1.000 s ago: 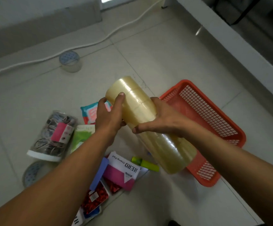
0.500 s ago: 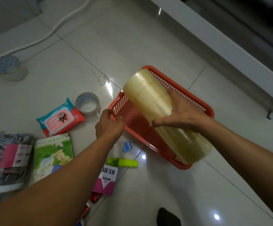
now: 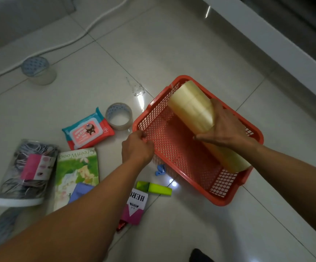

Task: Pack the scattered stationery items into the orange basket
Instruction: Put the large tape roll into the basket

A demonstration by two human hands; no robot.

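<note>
Well, at the far left a blurred tape roll (image 3: 6,224) is half lost under the left forearm. That forearm also covers the lower corner of the green booklet (image 3: 77,167) and part of the stamp pad box (image 3: 135,205). The left hand (image 3: 136,148) grips the orange basket (image 3: 181,157) by its left rim. A long, glossy, pale yellow stack of tape rolls (image 3: 191,106) slants along the basket's right side, and the right hand (image 3: 227,127) clasps its middle, hiding that stretch. Whether its lower end touches the mesh floor is unclear.
</note>
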